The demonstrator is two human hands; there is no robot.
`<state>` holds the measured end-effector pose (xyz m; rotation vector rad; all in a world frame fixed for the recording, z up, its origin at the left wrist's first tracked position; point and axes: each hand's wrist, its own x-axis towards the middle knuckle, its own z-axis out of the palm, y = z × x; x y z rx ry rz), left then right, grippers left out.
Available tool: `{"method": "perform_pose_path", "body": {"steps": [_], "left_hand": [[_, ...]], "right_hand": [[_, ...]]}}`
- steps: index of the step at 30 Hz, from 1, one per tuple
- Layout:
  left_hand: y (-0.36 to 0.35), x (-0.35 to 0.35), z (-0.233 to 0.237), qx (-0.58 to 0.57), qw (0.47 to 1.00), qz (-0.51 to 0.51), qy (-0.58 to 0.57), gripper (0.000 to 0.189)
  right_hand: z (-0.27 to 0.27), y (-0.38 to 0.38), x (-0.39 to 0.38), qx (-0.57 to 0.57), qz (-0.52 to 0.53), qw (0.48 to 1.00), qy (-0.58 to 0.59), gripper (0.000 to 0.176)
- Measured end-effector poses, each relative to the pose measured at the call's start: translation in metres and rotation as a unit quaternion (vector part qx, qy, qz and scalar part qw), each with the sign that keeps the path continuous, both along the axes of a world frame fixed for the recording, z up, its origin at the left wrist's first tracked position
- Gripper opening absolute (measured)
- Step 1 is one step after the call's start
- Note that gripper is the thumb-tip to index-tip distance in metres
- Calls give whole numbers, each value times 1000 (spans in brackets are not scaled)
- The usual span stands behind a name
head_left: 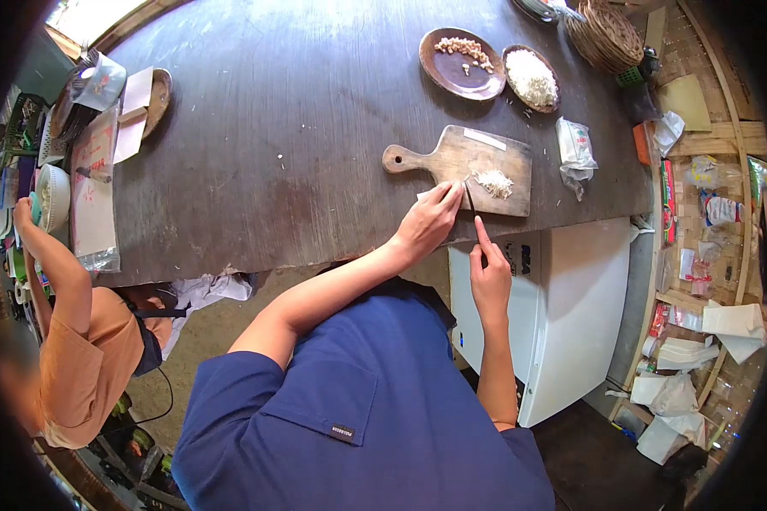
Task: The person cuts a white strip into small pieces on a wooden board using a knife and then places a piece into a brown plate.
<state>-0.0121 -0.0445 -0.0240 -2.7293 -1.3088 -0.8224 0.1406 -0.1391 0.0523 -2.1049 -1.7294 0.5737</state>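
Observation:
Near the table's front edge lies a wooden cutting board [452, 156] with its handle to the left. My left hand [430, 217] is closed at the board's lower left part, its fingertips pressed together on something pale too small to make out. My right hand [490, 266] grips a knife [470, 198], index finger stretched along it; the blade is beside my left fingertips. A small heap of white shreds [493, 183] lies on the board right of the blade. A white strip [485, 139] rests near the board's top edge.
Behind the board are a brown plate [460, 78] with light brown pieces and a bowl of white shreds [531, 78]. A plastic packet [576, 146] lies to the right. A white appliance [571, 298] stands below the edge. At far left, another person [94, 358] reaches toward containers.

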Motion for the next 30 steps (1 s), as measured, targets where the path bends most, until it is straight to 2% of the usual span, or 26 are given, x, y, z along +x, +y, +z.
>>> {"method": "perform_pose_path", "body": {"steps": [9,16,23,26,28,30], "left_hand": [[-1,0,0,-20,1000,-2,-1,57],[-1,-1,0,2,1000,-4,6,58],[0,-1,1,-1,1000,-1,-7,56],[2,-1,2,25,1000,-1,18,56],[-1,0,0,-15,1000,2,-11,55],[-1,-1,0,-7,1000,-2,0,54]], "right_hand": [[-12,18,-4,16,6,1000,5,57],[-7,-6,3,12,-6,999,52,58],[-5,1,-1,-3,2,1000,23,57],[-10,11,-5,13,2,1000,21,55],[-17,22,-6,52,17,998,20,55],[-12,22,-5,41,4,999,22,55]]}}
